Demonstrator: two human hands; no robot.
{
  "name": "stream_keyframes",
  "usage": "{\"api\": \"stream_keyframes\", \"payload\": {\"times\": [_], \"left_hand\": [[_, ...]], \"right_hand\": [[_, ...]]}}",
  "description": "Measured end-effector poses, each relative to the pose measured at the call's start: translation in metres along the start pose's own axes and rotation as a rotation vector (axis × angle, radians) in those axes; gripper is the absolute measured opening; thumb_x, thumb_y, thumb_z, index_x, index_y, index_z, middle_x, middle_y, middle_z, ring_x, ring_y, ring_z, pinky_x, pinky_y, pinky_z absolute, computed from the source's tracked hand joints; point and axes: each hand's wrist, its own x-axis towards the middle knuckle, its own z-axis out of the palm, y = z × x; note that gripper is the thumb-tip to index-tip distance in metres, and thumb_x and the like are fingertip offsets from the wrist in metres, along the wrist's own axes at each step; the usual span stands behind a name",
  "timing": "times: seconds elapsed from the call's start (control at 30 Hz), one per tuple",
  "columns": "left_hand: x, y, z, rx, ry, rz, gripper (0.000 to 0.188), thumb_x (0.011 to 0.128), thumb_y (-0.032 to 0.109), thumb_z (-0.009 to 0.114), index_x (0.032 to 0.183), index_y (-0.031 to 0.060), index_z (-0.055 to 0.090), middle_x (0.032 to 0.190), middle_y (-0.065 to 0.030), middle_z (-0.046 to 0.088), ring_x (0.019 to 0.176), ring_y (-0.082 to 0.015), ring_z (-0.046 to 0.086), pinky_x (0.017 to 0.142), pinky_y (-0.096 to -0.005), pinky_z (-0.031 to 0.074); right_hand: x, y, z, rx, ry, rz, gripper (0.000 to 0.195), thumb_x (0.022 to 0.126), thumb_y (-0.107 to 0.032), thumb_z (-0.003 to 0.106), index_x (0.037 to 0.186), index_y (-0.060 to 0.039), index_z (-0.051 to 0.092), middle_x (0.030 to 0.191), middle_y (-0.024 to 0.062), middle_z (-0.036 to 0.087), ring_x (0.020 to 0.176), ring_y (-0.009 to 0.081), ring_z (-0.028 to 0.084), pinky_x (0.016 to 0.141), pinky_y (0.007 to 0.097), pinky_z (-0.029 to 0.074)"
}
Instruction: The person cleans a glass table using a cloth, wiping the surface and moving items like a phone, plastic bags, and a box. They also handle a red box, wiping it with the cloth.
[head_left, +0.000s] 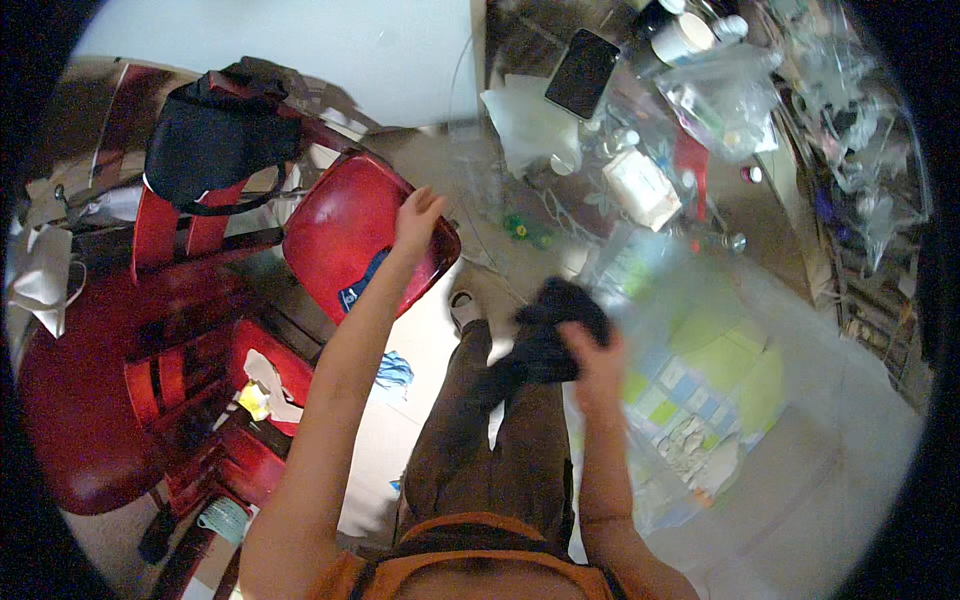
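Note:
My right hand (596, 360) grips a bunched black cloth item (551, 330), blurred by motion, in front of my brown trousers (465, 442). Its exact kind is hard to make out. Over the red plastic stool seat (352, 217) reaches my left hand (420, 217), near the seat's right edge. Nothing shows in that hand, and its fingers look loosely bent and partly apart. A dark blue fabric piece (365, 281) with a small label lies on the stool, partly hidden behind my left forearm.
A black bag (217, 142) hangs on red wooden furniture (82, 375) at the left. To the right stands a table under a clear plastic cover (840, 465), bearing a phone or tablet (583, 73), a white packet (641, 187) and plastic bags (727, 97). Blue cloth (394, 371) lies on the floor.

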Motion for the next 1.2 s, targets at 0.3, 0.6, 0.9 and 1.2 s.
{"api": "stream_keyframes", "payload": {"times": [0.3, 0.6, 0.9, 1.2], "left_hand": [[0.146, -0.015, 0.137, -0.025, 0.010, 0.054, 0.067, 0.068, 0.036, 0.079, 0.113, -0.0045, 0.051, 0.104, -0.0143, 0.061, 0.091, -0.0194, 0.060, 0.075, -0.0316, 0.048], [0.155, 0.003, 0.154, 0.379, 0.072, 0.153, 0.058, 0.062, 0.028, 0.082, 0.105, -0.0016, 0.057, 0.096, -0.0125, 0.065, 0.085, -0.0210, 0.062, 0.073, -0.0355, 0.049], [0.136, -0.006, 0.121, -0.307, -0.242, 0.036, 0.032, 0.075, 0.014, 0.066, 0.104, 0.0029, 0.058, 0.097, -0.0088, 0.063, 0.087, -0.0189, 0.060, 0.078, -0.0327, 0.048], [0.069, -0.003, 0.016, -0.649, -0.103, -0.254, 0.054, 0.070, 0.024, 0.054, 0.120, 0.0027, 0.051, 0.110, -0.0137, 0.059, 0.100, -0.0314, 0.057, 0.086, -0.0448, 0.046]], "right_hand": [[0.085, -0.031, -0.079, -1.325, 0.303, -0.981, 0.090, 0.066, -0.034, 0.076, 0.138, -0.0034, 0.032, 0.142, 0.0199, 0.030, 0.132, 0.0395, 0.025, 0.107, 0.0479, 0.019], [0.108, 0.020, -0.063, -1.466, 0.259, -0.793, 0.071, 0.079, -0.046, 0.060, 0.137, -0.0114, 0.038, 0.147, 0.0207, 0.019, 0.134, 0.0432, 0.018, 0.103, 0.0599, 0.014], [0.114, 0.020, -0.066, -1.449, 0.298, -0.863, 0.066, 0.080, -0.047, 0.056, 0.134, -0.0114, 0.042, 0.145, 0.0216, 0.024, 0.132, 0.0430, 0.022, 0.103, 0.0576, 0.016], [0.115, 0.021, -0.065, -1.478, 0.353, -0.837, 0.066, 0.080, -0.048, 0.055, 0.133, -0.0124, 0.042, 0.146, 0.0197, 0.025, 0.132, 0.0416, 0.023, 0.103, 0.0569, 0.018]]}}
